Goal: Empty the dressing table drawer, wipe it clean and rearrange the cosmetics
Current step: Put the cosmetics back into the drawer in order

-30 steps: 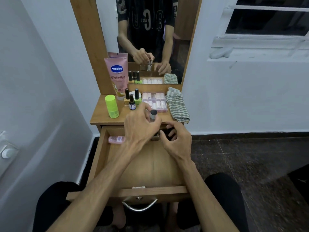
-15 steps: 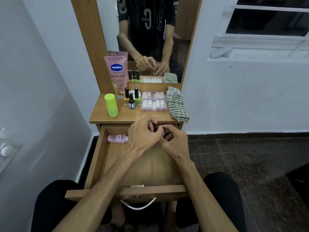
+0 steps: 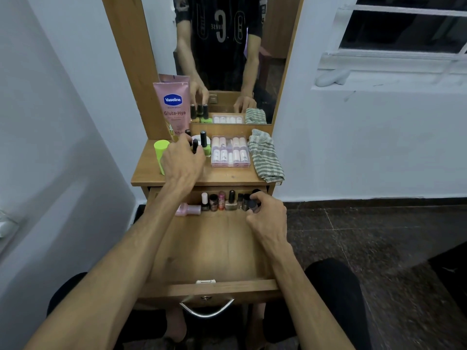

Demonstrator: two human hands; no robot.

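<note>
The wooden drawer (image 3: 207, 251) is pulled open, with a row of small bottles (image 3: 221, 200) standing along its back wall and a pink bottle (image 3: 188, 209) lying at the left end. My right hand (image 3: 267, 215) is at the row's right end, fingers closed on a dark round bottle (image 3: 252, 203). My left hand (image 3: 180, 161) reaches up onto the tabletop (image 3: 227, 175), its fingers around a small black-capped bottle (image 3: 195, 146). Beside it stand a green nail polish bottle (image 3: 206, 146) and a white jar (image 3: 198, 140).
On the tabletop stand a pink Vaseline tube (image 3: 173, 109), a lime-green stick (image 3: 159, 155), a clear box of pale tubes (image 3: 230, 151) and a folded striped cloth (image 3: 265, 156). A mirror (image 3: 227, 59) rises behind. White walls flank the table; dark floor lies to the right.
Both hands were together at the drawer's back; the left hand has risen to the tabletop bottles. The right hand stays at the back right, and the row of bottles is now uncovered.
</note>
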